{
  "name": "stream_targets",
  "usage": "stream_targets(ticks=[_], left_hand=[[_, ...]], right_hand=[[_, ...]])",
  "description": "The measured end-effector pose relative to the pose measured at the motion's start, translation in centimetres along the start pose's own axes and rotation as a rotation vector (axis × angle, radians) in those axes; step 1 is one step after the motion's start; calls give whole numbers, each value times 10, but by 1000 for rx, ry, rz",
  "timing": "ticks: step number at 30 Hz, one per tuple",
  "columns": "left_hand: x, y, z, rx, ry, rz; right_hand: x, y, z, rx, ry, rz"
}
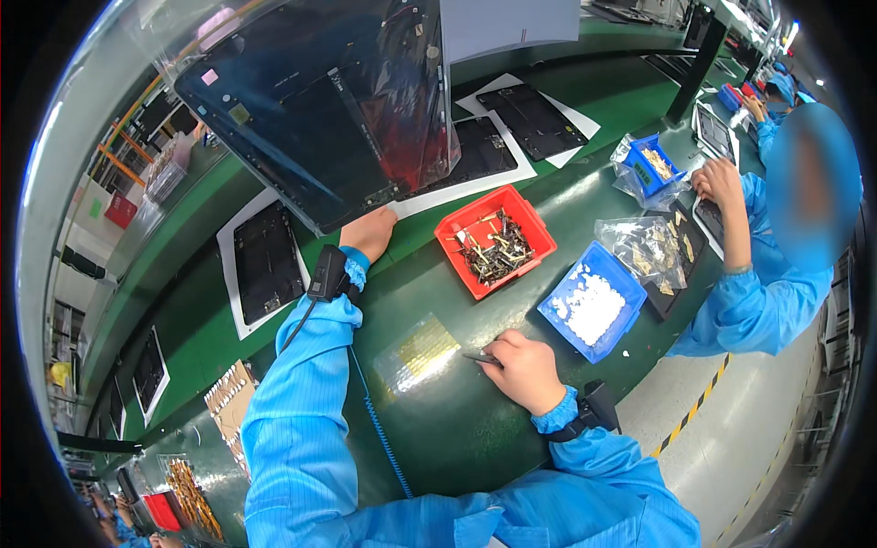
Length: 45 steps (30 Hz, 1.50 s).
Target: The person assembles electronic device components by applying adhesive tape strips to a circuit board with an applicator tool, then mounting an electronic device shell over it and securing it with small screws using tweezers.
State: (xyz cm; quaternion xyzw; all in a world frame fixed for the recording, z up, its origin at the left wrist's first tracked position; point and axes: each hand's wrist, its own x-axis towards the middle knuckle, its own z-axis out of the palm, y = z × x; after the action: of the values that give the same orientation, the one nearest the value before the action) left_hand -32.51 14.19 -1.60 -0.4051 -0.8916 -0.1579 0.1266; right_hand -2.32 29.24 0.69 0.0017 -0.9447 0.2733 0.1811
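Observation:
My left hand (368, 234) is at the lower edge of a large dark flat panel (301, 119) wrapped in clear plastic. The panel hides its fingers, so any grip there cannot be made out. My right hand (527, 370) is closed round a thin black tool, possibly tweezers (481, 358), over the green bench. Left of the tool's tip lies a clear sheet with yellowish rows of small pieces (417, 356). A red bin (457, 274) of small dark and brassy parts stands between and beyond my hands. Beside my right hand is a blue bin (598, 350) holding small white pieces.
Dark panels on white sheets (267, 265) lie along the green line. Clear bags of small parts (644, 251) and another blue bin (650, 164) sit near a co-worker (758, 265) at the right. A blue coiled cord (379, 438) runs beside my left arm.

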Motion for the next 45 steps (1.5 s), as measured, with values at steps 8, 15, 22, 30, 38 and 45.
stream_targets(ticks=[8,15,22,30,38,45], left_hand=[[-14,-25,7,345,-7,-228],[-16,-21,-25,-1467,732,-804],[5,-90,29,-1079,1056,-691],[-40,-14,-145,-907,1421,-692],[-196,54,-306,-854,970,-205],[-208,140,-267,-951,-205,-362]], right_hand=[[1,-4,2,-47,52,-39],[-9,7,-13,321,156,228],[-27,-1,-28,473,238,263],[-44,4,-53,408,371,257],[-59,12,-51,738,347,241],[-65,18,-55,953,367,371]])
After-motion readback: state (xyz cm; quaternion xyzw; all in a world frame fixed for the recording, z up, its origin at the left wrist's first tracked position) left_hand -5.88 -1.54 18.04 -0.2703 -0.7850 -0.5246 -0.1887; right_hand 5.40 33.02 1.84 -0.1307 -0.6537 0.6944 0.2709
